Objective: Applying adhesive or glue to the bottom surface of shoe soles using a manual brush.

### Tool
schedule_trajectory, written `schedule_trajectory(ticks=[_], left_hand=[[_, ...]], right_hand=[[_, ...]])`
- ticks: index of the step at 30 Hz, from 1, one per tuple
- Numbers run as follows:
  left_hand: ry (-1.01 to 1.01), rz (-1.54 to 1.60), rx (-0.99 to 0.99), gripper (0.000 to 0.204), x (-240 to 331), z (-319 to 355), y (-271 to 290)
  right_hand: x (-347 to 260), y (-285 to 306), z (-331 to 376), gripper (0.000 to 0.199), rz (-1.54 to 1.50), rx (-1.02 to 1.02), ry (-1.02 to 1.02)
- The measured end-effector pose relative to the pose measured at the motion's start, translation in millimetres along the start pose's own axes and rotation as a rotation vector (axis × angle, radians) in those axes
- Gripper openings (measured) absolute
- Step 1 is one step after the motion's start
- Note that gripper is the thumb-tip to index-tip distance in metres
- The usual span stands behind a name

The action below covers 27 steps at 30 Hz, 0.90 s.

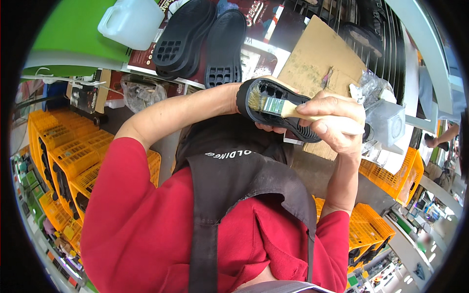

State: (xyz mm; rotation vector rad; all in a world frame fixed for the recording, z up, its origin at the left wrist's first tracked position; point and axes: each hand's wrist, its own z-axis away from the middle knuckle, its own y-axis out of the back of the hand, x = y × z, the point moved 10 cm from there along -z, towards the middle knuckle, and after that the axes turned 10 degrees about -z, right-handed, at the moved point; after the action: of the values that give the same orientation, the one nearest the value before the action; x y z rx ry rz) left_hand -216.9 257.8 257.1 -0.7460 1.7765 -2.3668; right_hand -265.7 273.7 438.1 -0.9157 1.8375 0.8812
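A black shoe sole (306, 131) is held up in front of my body, its hollow inner side facing up. My left hand (271, 128) supports it from beneath, mostly hidden, with fingertips showing along the near edge. In my right hand (337, 119) is a flat paintbrush (274, 106), fingers wrapped round its pale handle. Its bristles lie in the gridded hollow at the wider left end of the sole. Beyond my hands, a stack of black soles (183, 39) and another pair of soles (224, 49) rest on the bench.
A stained cardboard sheet (320, 56) lies at the far right of my hands, beside metal rack bars. A translucent plastic container (386, 122) stands close to my right hand. At the far left is a white jug (132, 24). Orange crates (73, 146) stand on both sides.
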Motion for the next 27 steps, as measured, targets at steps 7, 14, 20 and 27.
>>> schedule_trajectory(ticks=[7, 14, 20, 27], left_hand=[[0.003, -0.022, -0.048, 0.040, -12, 2, 11], [-0.006, -0.092, -0.144, 0.045, -15, 7, 1], [-0.047, -0.531, 0.120, 0.059, -12, 14, 6], [-0.194, -0.567, 0.224, 0.045, -3, 18, 26]], right_hand=[[15, -7, -15, 0.022, -0.070, -0.186, -0.170], [38, -19, -22, 0.023, -0.248, -0.389, -0.315], [45, -23, -26, 0.021, -0.242, -0.554, -0.357], [45, -26, -11, 0.017, -0.290, -0.617, -0.426]])
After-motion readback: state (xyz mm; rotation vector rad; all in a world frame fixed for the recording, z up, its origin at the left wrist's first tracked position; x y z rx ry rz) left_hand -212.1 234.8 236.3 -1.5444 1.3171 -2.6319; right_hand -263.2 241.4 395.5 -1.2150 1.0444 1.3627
